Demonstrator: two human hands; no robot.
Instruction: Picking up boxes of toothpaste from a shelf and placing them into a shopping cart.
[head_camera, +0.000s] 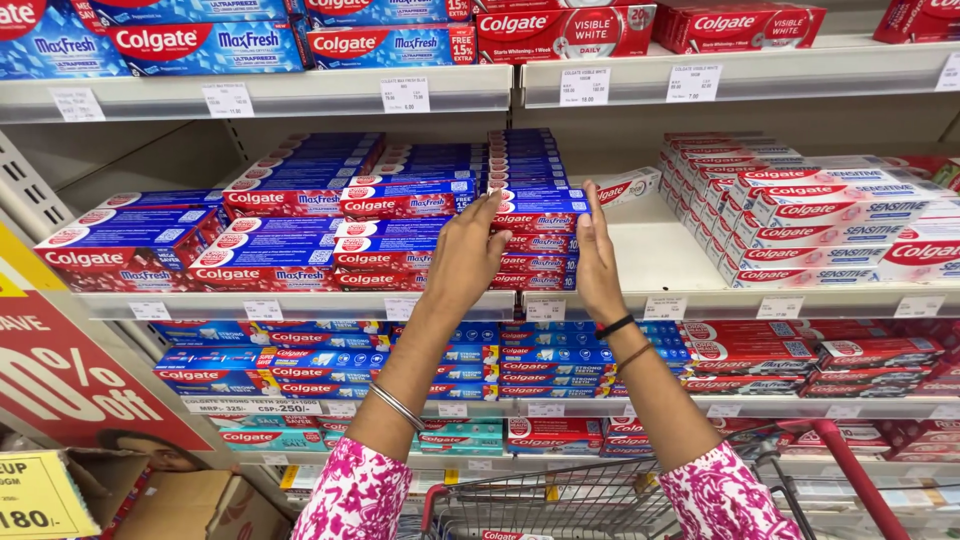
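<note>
Big shelving unit (300, 303) packed with red-and-blue toothpaste cartons, a red cart (560, 500) below. On the middle shelf, the narrow carton stack (538, 245) sits squeezed between both palms: left hand (465, 255) flat against its left side, right hand (597, 262) against its right, fingers straight, uncurled.

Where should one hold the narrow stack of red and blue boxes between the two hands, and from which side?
Probably by its two long side faces, from the front. The stack of boxes is tall and narrow, end faces outward; the left hand and right hand already flank it, and the shelf beside is bare.
</note>
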